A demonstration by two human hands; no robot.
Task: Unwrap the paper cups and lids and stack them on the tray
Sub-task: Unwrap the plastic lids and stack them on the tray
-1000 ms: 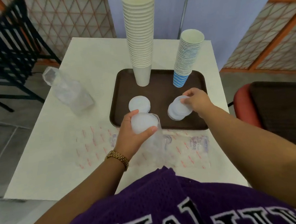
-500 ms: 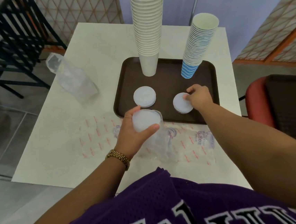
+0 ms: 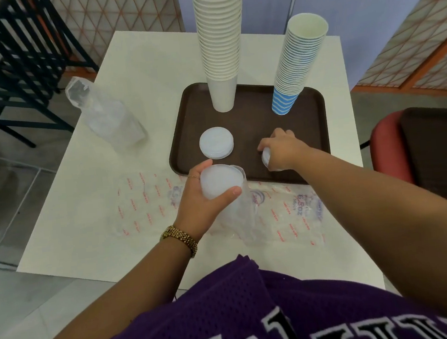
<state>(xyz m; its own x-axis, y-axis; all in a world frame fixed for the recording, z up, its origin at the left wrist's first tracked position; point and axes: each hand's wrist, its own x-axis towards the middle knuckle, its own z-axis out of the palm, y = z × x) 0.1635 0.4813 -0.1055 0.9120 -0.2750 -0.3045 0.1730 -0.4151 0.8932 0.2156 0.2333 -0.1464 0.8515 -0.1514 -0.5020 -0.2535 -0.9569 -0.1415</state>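
Lids [image 3: 219,180] in a wrapper sit gripped by the left hand [image 3: 202,200]; right hand [image 3: 280,148] clasps lids (mostly hidden) on the tray [image 3: 313,122].

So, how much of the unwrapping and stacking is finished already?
Done: the white cup stack and the blue cup stack stand on the brown tray, beside a small lid pile. In hand: the right hand covers a second lid pile; the left hand grips the wrapped lid sleeve. Left: those lids.
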